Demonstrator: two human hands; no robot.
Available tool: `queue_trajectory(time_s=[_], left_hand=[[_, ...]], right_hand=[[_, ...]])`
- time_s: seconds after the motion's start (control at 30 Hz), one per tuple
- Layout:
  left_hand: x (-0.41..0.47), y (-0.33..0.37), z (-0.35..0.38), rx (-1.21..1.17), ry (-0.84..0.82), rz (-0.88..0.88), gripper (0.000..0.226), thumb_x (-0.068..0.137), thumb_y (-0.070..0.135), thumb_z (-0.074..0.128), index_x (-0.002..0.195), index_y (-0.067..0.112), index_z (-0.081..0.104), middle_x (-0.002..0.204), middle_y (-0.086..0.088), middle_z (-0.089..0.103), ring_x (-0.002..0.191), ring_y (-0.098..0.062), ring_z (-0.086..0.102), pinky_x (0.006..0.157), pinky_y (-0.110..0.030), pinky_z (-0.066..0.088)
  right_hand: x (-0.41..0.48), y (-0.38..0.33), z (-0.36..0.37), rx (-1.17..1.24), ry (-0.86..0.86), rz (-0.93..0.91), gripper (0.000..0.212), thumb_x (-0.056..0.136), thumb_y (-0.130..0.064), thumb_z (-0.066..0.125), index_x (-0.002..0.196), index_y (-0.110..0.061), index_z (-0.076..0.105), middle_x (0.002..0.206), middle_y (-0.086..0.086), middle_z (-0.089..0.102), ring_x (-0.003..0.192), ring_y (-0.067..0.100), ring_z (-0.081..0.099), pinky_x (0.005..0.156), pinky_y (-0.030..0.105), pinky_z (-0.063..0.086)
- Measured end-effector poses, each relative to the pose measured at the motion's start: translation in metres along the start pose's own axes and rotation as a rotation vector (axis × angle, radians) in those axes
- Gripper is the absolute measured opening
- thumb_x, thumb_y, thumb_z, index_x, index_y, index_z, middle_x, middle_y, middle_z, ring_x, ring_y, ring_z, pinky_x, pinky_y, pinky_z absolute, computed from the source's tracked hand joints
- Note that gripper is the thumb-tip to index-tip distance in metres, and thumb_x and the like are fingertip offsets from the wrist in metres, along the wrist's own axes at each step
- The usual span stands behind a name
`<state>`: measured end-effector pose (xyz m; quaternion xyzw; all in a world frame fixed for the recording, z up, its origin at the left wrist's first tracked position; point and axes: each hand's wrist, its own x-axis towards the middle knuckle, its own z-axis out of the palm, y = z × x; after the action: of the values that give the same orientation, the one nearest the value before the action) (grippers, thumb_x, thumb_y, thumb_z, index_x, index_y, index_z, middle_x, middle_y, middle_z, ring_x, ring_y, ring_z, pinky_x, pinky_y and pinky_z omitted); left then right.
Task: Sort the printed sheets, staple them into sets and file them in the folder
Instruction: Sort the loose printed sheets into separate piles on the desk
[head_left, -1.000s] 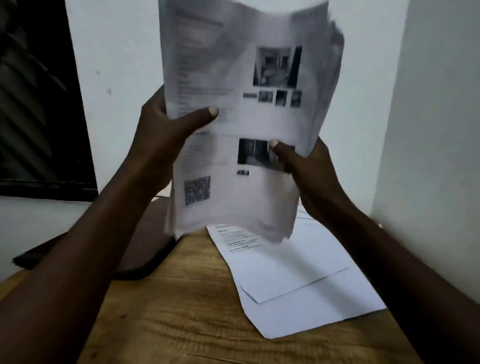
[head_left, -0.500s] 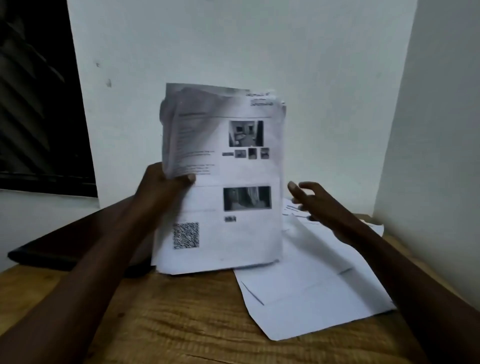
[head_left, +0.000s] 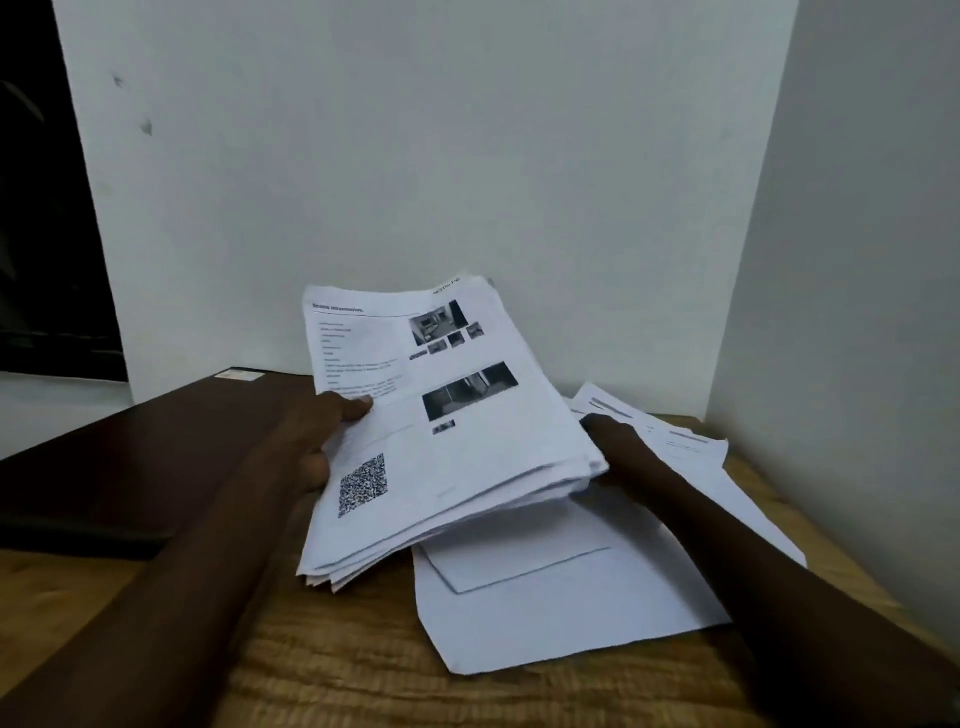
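Note:
A thick stack of printed sheets (head_left: 457, 431), with photos and a QR code on its top page, is tilted low over the wooden table. My left hand (head_left: 317, 436) grips the stack's left edge, thumb on the top page. My right hand (head_left: 618, 457) is at the stack's right edge, its fingers hidden beneath the sheets, so its hold is unclear. Loose white sheets (head_left: 561, 597) lie flat on the table under and to the right of the stack. A dark brown folder (head_left: 145, 452) lies flat at the left.
The wooden table (head_left: 322, 665) sits in a corner, with a white wall behind and another close on the right. A dark window frame (head_left: 47, 234) is at the far left. More printed sheets (head_left: 670, 441) lie near the right wall.
The stack has come down from upright in front of me to a low tilt just above the table. My right hand, which had let go, is back at its right edge.

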<state>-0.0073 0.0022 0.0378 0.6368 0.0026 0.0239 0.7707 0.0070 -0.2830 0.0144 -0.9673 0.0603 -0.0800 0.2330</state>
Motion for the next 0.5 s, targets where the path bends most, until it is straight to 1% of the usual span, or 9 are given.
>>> queue_trajectory(time_s=[0.03, 0.07, 0.1, 0.17, 0.27, 0.33, 0.4, 0.43, 0.5], left_hand=[[0.006, -0.006, 0.001, 0.009, 0.014, -0.016, 0.058, 0.087, 0.033, 0.073, 0.132, 0.001, 0.056, 0.103, -0.012, 0.062, 0.062, -0.014, 0.061, 0.058, -0.022, 0.049], [0.011, -0.011, 0.001, -0.003, 0.031, -0.006, 0.052, 0.092, 0.029, 0.068, 0.133, 0.001, 0.055, 0.106, -0.01, 0.062, 0.064, -0.015, 0.062, 0.059, -0.023, 0.048], [0.016, -0.016, 0.002, 0.006, 0.048, 0.004, 0.04, 0.098, 0.016, 0.059, 0.134, 0.0, 0.053, 0.113, -0.011, 0.061, 0.068, -0.016, 0.064, 0.064, -0.023, 0.049], [0.019, -0.024, 0.001, -0.024, 0.082, 0.008, 0.033, 0.101, 0.004, 0.048, 0.134, 0.004, 0.053, 0.123, -0.011, 0.059, 0.079, -0.019, 0.061, 0.078, -0.028, 0.044], [0.012, -0.027, 0.001, -0.054, 0.115, 0.014, 0.035, 0.101, 0.002, 0.047, 0.135, 0.003, 0.052, 0.125, -0.007, 0.058, 0.095, -0.025, 0.059, 0.086, -0.034, 0.042], [0.011, -0.031, 0.0, -0.028, 0.115, 0.017, 0.035, 0.1, 0.001, 0.048, 0.135, 0.0, 0.052, 0.119, -0.01, 0.059, 0.084, -0.023, 0.062, 0.086, -0.036, 0.043], [0.008, -0.032, 0.0, -0.039, 0.096, 0.01, 0.033, 0.099, -0.001, 0.049, 0.131, 0.001, 0.055, 0.11, -0.011, 0.064, 0.072, -0.016, 0.067, 0.08, -0.033, 0.047], [0.008, -0.033, -0.001, -0.034, 0.094, 0.025, 0.03, 0.098, -0.001, 0.049, 0.127, 0.003, 0.056, 0.107, -0.012, 0.067, 0.066, -0.012, 0.07, 0.073, -0.029, 0.05], [0.01, -0.034, 0.0, -0.057, 0.088, 0.008, 0.025, 0.098, 0.001, 0.049, 0.123, 0.004, 0.057, 0.118, -0.018, 0.066, 0.056, -0.006, 0.069, 0.06, -0.024, 0.05]], right_hand=[[0.0, 0.002, -0.004, 0.05, 0.037, 0.012, 0.031, 0.083, -0.017, 0.066, 0.113, -0.01, 0.061, 0.112, 0.01, 0.063, 0.11, 0.027, 0.057, 0.075, 0.026, 0.038], [-0.001, 0.005, -0.009, 0.117, 0.066, 0.035, 0.036, 0.08, -0.015, 0.069, 0.115, -0.012, 0.061, 0.112, 0.01, 0.063, 0.109, 0.027, 0.057, 0.075, 0.026, 0.041], [-0.001, 0.009, -0.013, 0.187, 0.098, 0.05, 0.041, 0.076, -0.014, 0.074, 0.115, -0.014, 0.061, 0.11, 0.009, 0.063, 0.108, 0.026, 0.058, 0.077, 0.028, 0.044], [-0.004, 0.015, -0.021, 0.262, 0.131, 0.037, 0.041, 0.075, -0.013, 0.078, 0.113, -0.012, 0.063, 0.106, 0.009, 0.063, 0.103, 0.026, 0.059, 0.079, 0.031, 0.047], [-0.004, 0.02, -0.023, 0.235, 0.124, -0.008, 0.032, 0.086, -0.011, 0.065, 0.117, -0.007, 0.062, 0.117, 0.015, 0.064, 0.104, 0.03, 0.057, 0.075, 0.031, 0.044], [-0.005, 0.021, -0.023, 0.167, 0.142, -0.026, 0.032, 0.092, -0.009, 0.05, 0.122, -0.007, 0.059, 0.123, 0.016, 0.061, 0.112, 0.032, 0.055, 0.081, 0.031, 0.04], [-0.007, 0.021, -0.024, 0.075, 0.184, -0.042, 0.034, 0.095, -0.006, 0.039, 0.123, -0.004, 0.059, 0.126, 0.019, 0.059, 0.114, 0.035, 0.054, 0.085, 0.032, 0.038], [-0.008, 0.022, -0.025, 0.055, 0.218, -0.058, 0.035, 0.095, -0.004, 0.037, 0.121, -0.004, 0.061, 0.124, 0.02, 0.06, 0.113, 0.037, 0.054, 0.087, 0.032, 0.038], [-0.01, 0.026, -0.028, 0.079, 0.281, -0.073, 0.033, 0.094, -0.002, 0.037, 0.107, -0.006, 0.067, 0.112, 0.021, 0.064, 0.101, 0.036, 0.055, 0.082, 0.033, 0.036]])
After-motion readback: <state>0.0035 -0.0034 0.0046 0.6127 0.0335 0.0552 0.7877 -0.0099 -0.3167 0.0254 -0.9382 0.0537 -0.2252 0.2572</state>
